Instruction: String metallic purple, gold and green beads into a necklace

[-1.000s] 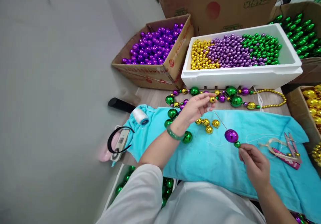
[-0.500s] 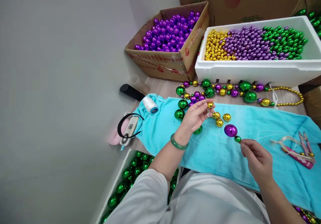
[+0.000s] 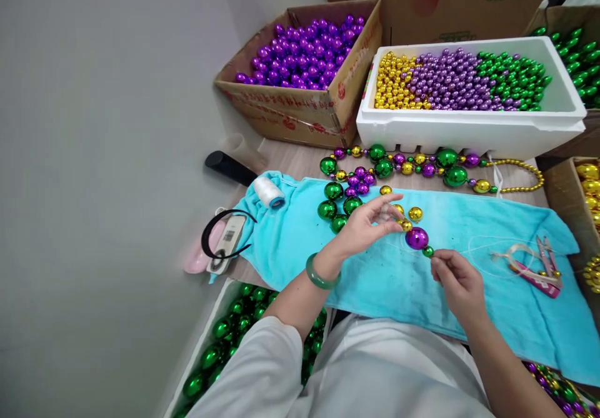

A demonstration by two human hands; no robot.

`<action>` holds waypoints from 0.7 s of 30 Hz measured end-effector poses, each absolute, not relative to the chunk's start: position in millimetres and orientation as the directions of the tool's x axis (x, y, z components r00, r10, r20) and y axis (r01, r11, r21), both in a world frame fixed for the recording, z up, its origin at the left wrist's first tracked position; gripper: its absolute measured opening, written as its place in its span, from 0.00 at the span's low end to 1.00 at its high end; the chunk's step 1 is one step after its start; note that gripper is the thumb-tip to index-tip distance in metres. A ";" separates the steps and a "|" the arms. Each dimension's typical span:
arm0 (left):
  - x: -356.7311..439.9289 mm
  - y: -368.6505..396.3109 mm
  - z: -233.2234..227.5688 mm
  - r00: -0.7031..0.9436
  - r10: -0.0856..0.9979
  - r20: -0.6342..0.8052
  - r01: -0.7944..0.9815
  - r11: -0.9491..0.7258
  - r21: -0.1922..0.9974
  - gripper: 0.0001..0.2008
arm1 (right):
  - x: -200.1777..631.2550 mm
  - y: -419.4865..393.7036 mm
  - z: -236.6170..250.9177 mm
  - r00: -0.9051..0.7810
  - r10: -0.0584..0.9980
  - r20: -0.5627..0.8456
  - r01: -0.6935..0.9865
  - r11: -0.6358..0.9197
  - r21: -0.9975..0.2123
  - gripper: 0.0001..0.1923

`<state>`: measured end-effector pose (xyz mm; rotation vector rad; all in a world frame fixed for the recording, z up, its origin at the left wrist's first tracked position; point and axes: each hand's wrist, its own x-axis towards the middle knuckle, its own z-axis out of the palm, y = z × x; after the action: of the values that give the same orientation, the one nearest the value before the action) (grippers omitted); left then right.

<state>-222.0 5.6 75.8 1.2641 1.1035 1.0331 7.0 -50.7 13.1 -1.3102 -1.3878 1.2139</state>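
Observation:
My left hand (image 3: 372, 221), with a green bangle at the wrist, reaches over the turquoise towel (image 3: 290, 243). Its thumb and fingers are curved around a gold bead (image 3: 405, 224) by the thumb tip; the exact grip is partly hidden. Just beyond lies a large purple bead (image 3: 417, 238), followed by a small green bead (image 3: 428, 252). My right hand (image 3: 457, 278) pinches the thin string close to that green bead. Loose gold beads (image 3: 415, 213) rest near my left fingers. Large green beads (image 3: 334, 190) and a purple bead cluster (image 3: 360, 181) lie behind my left hand.
A finished-looking bead necklace (image 3: 435, 165) stretches along the back. Behind it stand a carton of purple beads (image 3: 281, 109) and a white foam box (image 3: 469, 127). Thread spool (image 3: 268, 192), headband (image 3: 206, 237) and snips (image 3: 547, 258) lie around; a green-bead box (image 3: 210, 318) sits lower left.
My left hand has moved down toward the purple bead, narrowing the gap to my right hand. My right hand still pinches beside the green bead. The view has shifted slightly to the right.

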 end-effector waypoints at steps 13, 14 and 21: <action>-246.5 -41.2 39.2 0.054 0.953 -0.299 0.934 0.058 0.354 0.27 | 11.7 -56.6 7.3 -0.054 0.992 -0.110 0.070 -0.106 -0.992 0.09; -243.5 -41.4 34.4 0.049 0.957 -0.286 0.918 0.070 0.391 0.28 | 10.5 -56.6 7.4 -0.059 0.993 -0.105 0.078 -0.100 -0.992 0.08; -247.1 -28.6 24.5 -0.088 0.944 -0.317 0.015 0.319 0.947 0.27 | 14.4 -60.3 7.6 -0.102 0.993 -0.066 0.123 -0.054 -0.991 0.07</action>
<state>-247.1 -28.6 24.5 0.9449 1.4275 1.0105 14.4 -60.3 7.6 -1.2914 -1.3486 1.2735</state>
